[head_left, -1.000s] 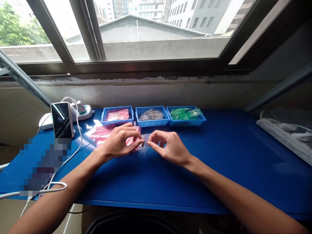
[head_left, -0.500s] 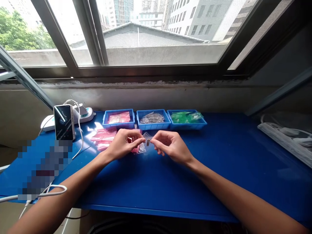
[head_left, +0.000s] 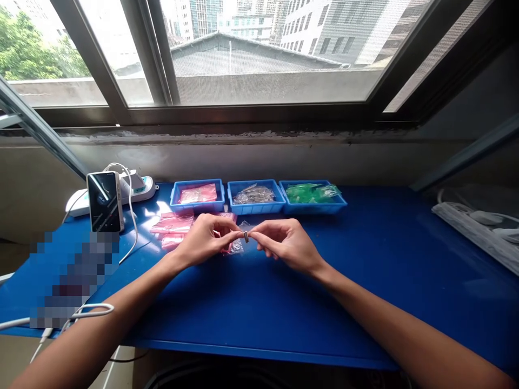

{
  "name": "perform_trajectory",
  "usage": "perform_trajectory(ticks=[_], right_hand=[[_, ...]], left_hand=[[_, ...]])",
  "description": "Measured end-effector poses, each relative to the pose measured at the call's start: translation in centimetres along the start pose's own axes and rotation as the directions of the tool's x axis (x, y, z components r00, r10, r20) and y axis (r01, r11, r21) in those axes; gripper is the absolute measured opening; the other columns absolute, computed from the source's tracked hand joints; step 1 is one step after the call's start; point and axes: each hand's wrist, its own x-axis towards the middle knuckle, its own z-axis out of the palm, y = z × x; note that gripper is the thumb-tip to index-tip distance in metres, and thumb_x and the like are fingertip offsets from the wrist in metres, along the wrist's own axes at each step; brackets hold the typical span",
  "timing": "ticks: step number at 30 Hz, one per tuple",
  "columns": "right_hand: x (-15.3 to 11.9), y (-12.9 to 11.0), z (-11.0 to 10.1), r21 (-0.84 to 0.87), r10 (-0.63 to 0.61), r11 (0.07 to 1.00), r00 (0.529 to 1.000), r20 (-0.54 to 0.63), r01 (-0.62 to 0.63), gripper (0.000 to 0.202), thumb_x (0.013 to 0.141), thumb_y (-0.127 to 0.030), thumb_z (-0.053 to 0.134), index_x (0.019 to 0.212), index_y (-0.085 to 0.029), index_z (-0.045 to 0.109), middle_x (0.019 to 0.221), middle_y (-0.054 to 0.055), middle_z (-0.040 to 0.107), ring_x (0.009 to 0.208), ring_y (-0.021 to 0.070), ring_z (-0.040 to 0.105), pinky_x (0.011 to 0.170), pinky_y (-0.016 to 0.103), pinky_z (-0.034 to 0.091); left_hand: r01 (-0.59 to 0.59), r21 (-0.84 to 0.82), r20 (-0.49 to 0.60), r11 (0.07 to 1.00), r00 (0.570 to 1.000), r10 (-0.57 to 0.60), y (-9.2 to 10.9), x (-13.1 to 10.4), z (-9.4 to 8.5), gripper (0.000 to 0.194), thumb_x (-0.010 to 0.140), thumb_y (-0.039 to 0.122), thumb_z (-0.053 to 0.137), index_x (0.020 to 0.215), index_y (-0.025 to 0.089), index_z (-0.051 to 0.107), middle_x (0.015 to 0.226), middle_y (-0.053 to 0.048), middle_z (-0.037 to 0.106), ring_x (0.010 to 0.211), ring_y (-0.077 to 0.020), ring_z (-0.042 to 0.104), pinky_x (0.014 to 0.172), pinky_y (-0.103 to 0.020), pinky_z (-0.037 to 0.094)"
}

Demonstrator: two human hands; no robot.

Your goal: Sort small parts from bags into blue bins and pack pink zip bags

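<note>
Between the fingertips of both hands is a small clear bag with small metal pieces (head_left: 245, 236), pale and shiny, too small to make out in detail. My left hand (head_left: 208, 236) pinches it from the left with thumb and forefinger. From the right, my right hand (head_left: 287, 243) pinches it the same way, its other fingers curled. The two sets of fingertips nearly meet. Just behind and below my left hand, pink plastic packets (head_left: 172, 222) lie on the blue table (head_left: 251, 302), with some clear plastic (head_left: 235, 247) beside them, partly covered by the hand.
Three blue trays stand in a row: one with pink packets (head_left: 198, 193), one with silvery clear packets (head_left: 254, 194), one with green packets (head_left: 310, 193). A propped phone (head_left: 104, 202), power strip (head_left: 144, 192) and white cable (head_left: 135, 221) are at left. Another strip (head_left: 474, 227) lies right.
My fingertips have come closer together around the small bag, and the metal pieces now show less between them. The view has shifted slightly.
</note>
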Motion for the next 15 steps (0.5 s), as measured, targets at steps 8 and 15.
perform_trajectory(ticks=[8,15], right_hand=[[-0.24,0.22,0.31,-0.001,-0.17,0.985,0.972,-0.161,0.172,0.022,0.089,-0.03,0.078,0.107,-0.021,0.086,0.093,0.008,0.085,0.064,0.0202,0.078,0.053,0.028,0.064],[-0.59,-0.22,0.53,-0.081,-0.351,0.937,0.914,-0.206,0.341,0.025,0.088,-0.018,0.076,0.11,-0.026,0.085,0.108,0.005,0.084,0.069,0.0202,0.081,0.06,0.029,0.07]], left_hand=[[-0.409,0.45,-0.182,0.794,0.829,0.53,-0.61,-0.52,0.38,0.013,0.098,0.018,0.069,0.104,0.014,0.08,0.089,-0.007,0.083,0.065,-0.0146,0.076,0.058,-0.02,0.059],[-0.54,0.563,-0.169,0.625,0.665,0.727,-0.35,-0.55,0.28,0.018,0.097,0.009,0.069,0.113,0.015,0.075,0.106,-0.01,0.084,0.096,-0.0179,0.081,0.087,-0.026,0.065]])
